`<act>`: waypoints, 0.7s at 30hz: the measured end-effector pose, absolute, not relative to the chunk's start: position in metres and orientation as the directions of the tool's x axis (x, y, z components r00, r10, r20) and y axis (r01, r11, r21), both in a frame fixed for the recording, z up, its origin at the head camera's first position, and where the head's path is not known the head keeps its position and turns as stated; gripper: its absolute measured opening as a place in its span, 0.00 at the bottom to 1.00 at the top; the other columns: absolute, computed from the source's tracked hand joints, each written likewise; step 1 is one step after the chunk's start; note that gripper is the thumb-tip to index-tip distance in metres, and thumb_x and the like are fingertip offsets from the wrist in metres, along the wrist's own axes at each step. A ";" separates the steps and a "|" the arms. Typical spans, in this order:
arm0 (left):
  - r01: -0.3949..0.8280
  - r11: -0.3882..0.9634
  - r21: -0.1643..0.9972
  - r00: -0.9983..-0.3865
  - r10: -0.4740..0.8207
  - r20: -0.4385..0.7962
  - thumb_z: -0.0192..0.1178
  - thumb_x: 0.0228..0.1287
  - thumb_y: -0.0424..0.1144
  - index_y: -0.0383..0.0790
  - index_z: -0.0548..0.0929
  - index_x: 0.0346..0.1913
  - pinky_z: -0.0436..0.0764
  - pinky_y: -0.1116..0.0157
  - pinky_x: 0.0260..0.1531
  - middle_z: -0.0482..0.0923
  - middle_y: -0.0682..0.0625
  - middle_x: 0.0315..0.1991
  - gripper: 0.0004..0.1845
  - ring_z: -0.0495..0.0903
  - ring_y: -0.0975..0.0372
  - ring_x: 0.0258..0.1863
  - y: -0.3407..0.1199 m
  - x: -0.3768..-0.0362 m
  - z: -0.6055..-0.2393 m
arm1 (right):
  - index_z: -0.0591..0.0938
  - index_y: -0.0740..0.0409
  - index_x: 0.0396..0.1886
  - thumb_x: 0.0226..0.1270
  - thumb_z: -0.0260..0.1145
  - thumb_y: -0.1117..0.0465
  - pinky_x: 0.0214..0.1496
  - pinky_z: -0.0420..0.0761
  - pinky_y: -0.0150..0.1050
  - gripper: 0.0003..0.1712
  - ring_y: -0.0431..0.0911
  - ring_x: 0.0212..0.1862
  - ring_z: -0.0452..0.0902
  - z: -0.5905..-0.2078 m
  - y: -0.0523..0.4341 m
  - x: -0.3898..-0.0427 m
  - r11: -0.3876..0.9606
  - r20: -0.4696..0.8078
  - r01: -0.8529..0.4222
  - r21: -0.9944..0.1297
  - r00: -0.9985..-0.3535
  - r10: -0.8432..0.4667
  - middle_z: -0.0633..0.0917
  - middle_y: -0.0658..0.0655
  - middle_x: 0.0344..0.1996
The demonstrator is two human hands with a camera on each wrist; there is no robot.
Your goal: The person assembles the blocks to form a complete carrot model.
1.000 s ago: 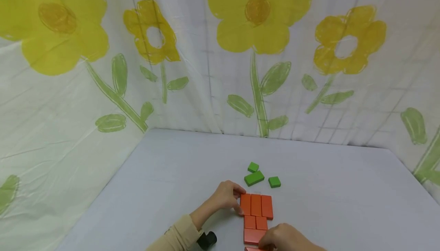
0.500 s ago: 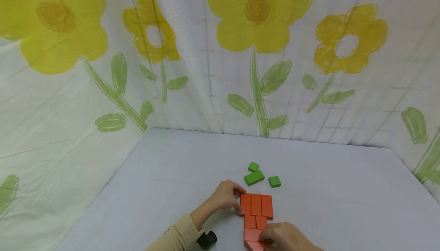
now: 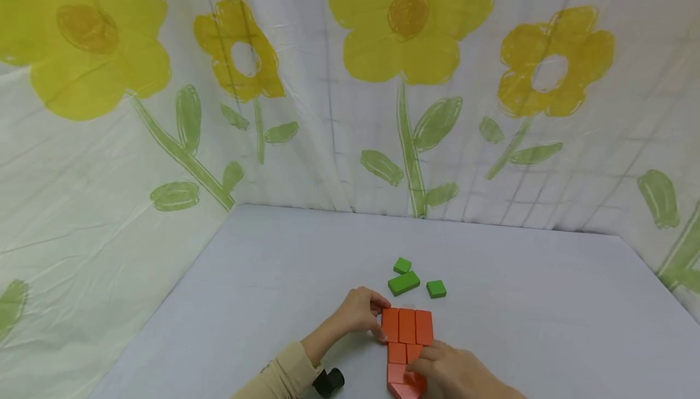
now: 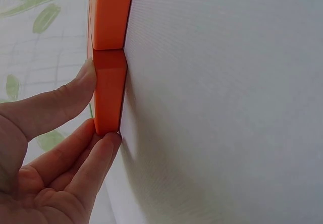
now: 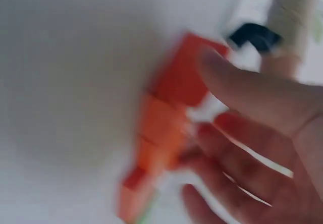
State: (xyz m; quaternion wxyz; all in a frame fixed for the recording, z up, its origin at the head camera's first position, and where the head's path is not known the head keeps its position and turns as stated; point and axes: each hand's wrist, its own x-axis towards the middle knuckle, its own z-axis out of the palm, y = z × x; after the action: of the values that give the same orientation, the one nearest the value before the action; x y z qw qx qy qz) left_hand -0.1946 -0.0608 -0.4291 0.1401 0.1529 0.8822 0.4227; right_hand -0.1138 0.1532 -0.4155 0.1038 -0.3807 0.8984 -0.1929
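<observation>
Here, in the head view, a flat pattern of smooth orange blocks (image 3: 407,341) lies near the front edge of the pale grey tabletop (image 3: 547,302): three upright rectangles side by side, two smaller squares below them, a wider piece and a pointed piece at the bottom. The left hand (image 3: 361,313) rests against the left side of the top row, fingers curled onto the outermost block. The right hand (image 3: 451,371) lies over the lower pieces, its fingers fairly straight and touching the blocks; whether they pinch one cannot be told. Three glossy green blocks (image 3: 404,282), one oblong and two small squares, sit just beyond the orange pattern, apart from it. A black cylinder (image 3: 329,381) lies beside the beige sleeve (image 3: 281,378). A wrinkled curtain (image 3: 164,113) printed with yellow flowers backs the table. No writing is legible.

In the left wrist view, thumb and fingertips (image 4: 103,146) pinch the end of one orange block.

In the right wrist view, blurred; loosely spread fingers (image 5: 242,168) hover at the orange blocks.
</observation>
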 end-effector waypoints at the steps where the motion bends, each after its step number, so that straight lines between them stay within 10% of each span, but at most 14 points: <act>1: 0.153 0.599 0.786 -0.914 0.388 -0.118 0.79 0.33 0.24 0.32 0.87 0.41 0.79 0.68 0.36 0.84 0.50 0.34 0.23 0.78 0.63 0.33 -0.060 -0.195 -0.430 | 0.86 0.53 0.46 0.53 0.75 0.42 0.39 0.79 0.33 0.26 0.34 0.39 0.72 -0.410 0.155 -0.116 0.642 -0.042 -0.644 -0.417 -0.691 -0.721 0.82 0.40 0.38; 10: 0.166 0.602 0.781 -0.911 0.396 -0.112 0.77 0.34 0.22 0.30 0.86 0.41 0.79 0.67 0.36 0.83 0.49 0.33 0.23 0.77 0.62 0.32 -0.059 -0.194 -0.429 | 0.85 0.63 0.43 0.55 0.73 0.69 0.40 0.81 0.42 0.14 0.50 0.40 0.80 -0.394 0.171 -0.184 0.706 0.177 -0.609 -0.362 -0.788 -0.589 0.84 0.54 0.37; 21: 0.166 0.607 0.777 -0.909 0.399 -0.117 0.78 0.34 0.22 0.30 0.86 0.40 0.79 0.65 0.36 0.84 0.48 0.33 0.23 0.77 0.62 0.32 -0.059 -0.195 -0.430 | 0.81 0.69 0.48 0.54 0.66 0.78 0.51 0.78 0.47 0.19 0.55 0.50 0.79 -0.434 0.158 -0.241 0.709 0.235 -0.684 -0.173 -0.728 -0.644 0.82 0.63 0.46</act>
State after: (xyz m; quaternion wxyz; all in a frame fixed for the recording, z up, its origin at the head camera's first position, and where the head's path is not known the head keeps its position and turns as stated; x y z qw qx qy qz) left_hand -0.1953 -0.0587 -0.4302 0.1409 0.1596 0.8853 0.4135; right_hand -0.2411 0.1584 -0.4344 -0.0789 -0.3604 0.9211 -0.1248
